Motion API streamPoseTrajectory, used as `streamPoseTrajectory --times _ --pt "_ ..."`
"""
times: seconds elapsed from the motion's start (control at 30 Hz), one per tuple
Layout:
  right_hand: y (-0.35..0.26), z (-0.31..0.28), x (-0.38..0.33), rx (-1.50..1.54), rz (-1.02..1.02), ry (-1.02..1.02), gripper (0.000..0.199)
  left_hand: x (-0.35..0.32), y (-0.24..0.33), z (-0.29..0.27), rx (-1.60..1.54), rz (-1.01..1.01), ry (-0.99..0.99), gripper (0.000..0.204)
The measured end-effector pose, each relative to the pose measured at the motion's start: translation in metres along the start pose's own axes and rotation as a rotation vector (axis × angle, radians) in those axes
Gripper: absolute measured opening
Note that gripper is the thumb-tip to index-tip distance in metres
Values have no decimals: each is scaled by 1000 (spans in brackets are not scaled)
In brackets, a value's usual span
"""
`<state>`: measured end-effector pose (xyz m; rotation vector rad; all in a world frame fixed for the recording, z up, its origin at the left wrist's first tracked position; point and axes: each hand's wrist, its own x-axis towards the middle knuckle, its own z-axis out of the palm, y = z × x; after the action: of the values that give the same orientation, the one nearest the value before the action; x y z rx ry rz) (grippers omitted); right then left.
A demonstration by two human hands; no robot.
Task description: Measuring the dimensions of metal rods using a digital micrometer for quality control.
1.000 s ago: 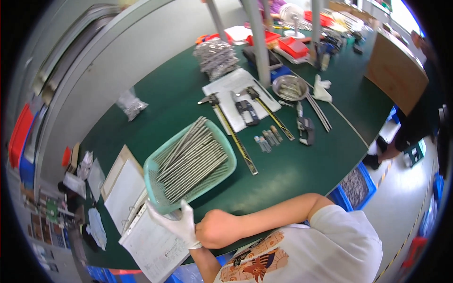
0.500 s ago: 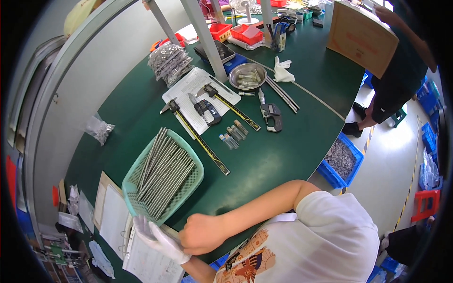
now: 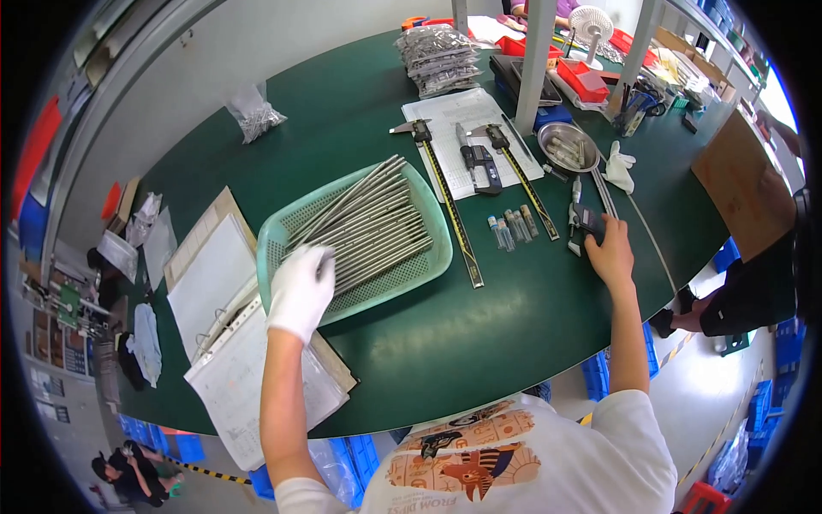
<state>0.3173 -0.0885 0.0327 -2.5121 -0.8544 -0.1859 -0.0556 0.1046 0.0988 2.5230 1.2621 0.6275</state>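
Gloved L hand [image 3: 301,291] at steel rods [image 3: 368,233] in green basket [image 3: 387,287]; R hand [image 3: 612,253], right of basket, w/ fingers on micrometer [image 3: 589,221]. Can't tell from here if either's clamped.

The rods [image 3: 377,244] are grey metal, a bit shiny; the basket [image 3: 385,293] is smooth plastic; the white glove [image 3: 300,295] by the rods looks like matt cloth; the micrometer [image 3: 587,219] has dark plastic and shiny metal; the table top [image 3: 479,334] is smooth and glossy; the bowl [image 3: 545,138] is shiny metal; the pages [image 3: 248,381] are matt paper; the stacked bags [image 3: 438,56] are crinkly, see-through plastic.
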Motion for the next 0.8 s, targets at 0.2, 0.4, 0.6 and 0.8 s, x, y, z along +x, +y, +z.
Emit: streamPoseTrajectory --times 0.2,0.4,0.6,0.8 --pt "2 8 14 8 14 -111 47 65 -6 31 249 -14 27 22" --pt "3 -14 17 -121 33 -271 39 85 -19 55 323 115 81 10" --pt "12 -48 4 -209 94 -338 45 79 -1 55 453 0 10 14" --pt "17 -53 -17 -233 -13 -263 43 68 10 44 154 -174 -11 19"
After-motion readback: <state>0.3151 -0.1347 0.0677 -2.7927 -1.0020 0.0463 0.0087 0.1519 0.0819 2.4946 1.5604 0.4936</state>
